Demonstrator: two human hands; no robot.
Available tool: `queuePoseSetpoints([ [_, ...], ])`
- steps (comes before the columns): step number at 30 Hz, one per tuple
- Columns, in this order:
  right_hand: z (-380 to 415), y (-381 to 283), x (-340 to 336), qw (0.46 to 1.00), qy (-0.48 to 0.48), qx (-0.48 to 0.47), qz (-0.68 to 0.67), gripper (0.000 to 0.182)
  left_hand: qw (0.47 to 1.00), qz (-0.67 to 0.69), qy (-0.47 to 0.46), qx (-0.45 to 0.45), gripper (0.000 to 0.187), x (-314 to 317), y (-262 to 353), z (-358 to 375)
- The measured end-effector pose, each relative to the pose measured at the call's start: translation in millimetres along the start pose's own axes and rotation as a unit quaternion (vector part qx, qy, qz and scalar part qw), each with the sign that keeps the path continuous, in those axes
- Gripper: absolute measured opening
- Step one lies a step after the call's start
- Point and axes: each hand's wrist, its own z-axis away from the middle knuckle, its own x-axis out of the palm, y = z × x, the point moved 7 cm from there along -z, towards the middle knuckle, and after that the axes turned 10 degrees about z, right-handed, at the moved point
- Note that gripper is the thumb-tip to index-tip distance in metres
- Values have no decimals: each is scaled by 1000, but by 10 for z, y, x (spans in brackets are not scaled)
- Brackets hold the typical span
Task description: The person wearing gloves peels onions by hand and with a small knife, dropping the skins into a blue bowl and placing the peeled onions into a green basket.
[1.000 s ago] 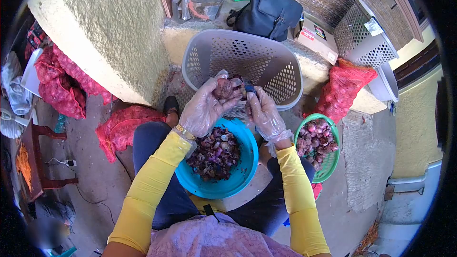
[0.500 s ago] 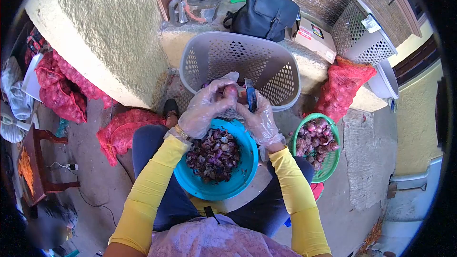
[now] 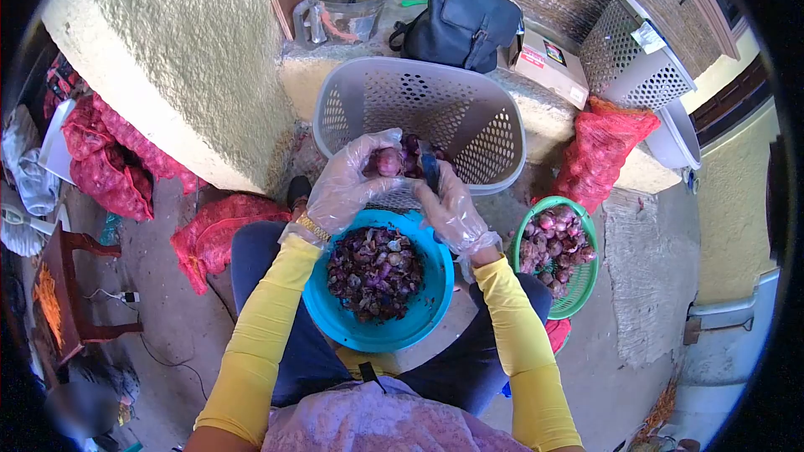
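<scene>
My left hand [image 3: 342, 187], in a clear plastic glove, grips a red onion [image 3: 388, 162] over the near rim of the grey perforated laundry basket [image 3: 402, 75]. More onions show inside that basket, just beyond my fingers. Also gloved, my right hand [image 3: 456, 211] is closed round a knife with a dark blue blade or handle [image 3: 430, 169], pointing up and away from me. Its lower part is hidden by my fingers. Below both hands, between my knees, sits a blue basin [image 3: 377, 335] with a heap of purple onion skins and trimmings [image 3: 377, 272].
A green colander [image 3: 578, 301] of red onions stands at my right. Red mesh sacks of onions [image 3: 596, 159] lie at right and left. A black backpack [image 3: 473, 17], a carton [image 3: 548, 67] and a clear bucket [image 3: 356, 8] sit on the ledge behind. A wooden stool [image 3: 79, 285] lies at left.
My left hand has shifted slightly left and tilted, so the onion shows more fully. The knife has swung a little towards the left and sits lower in my right hand.
</scene>
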Motion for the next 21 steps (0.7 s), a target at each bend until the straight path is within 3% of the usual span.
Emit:
queuePoseSetpoints([
  [2, 48, 30, -36, 997, 37, -58, 30, 37, 1000, -21, 12, 19, 58, -26, -44, -11],
  [4, 189, -185, -64, 956, 88, -175, 216, 40, 1000, 8, -5, 15, 59, -14, -63, -7],
  [8, 279, -194, -102, 972, 107, -108, 181, 34, 995, -93, -26, 3, 60, 8, -49, -6],
  [10, 144, -145, -119, 993, 94, -73, 0, 22, 999, -35, -36, 10, 63, 74, -22, 32],
  [13, 120, -204, -66, 991, 83, -25, -107, 14, 998, -8, -56, 16, 63, 167, -7, 64],
  [21, 87, -186, -36, 994, 62, -4, -91, 7, 998, 1, -59, 21, 60, 97, 1, 122],
])
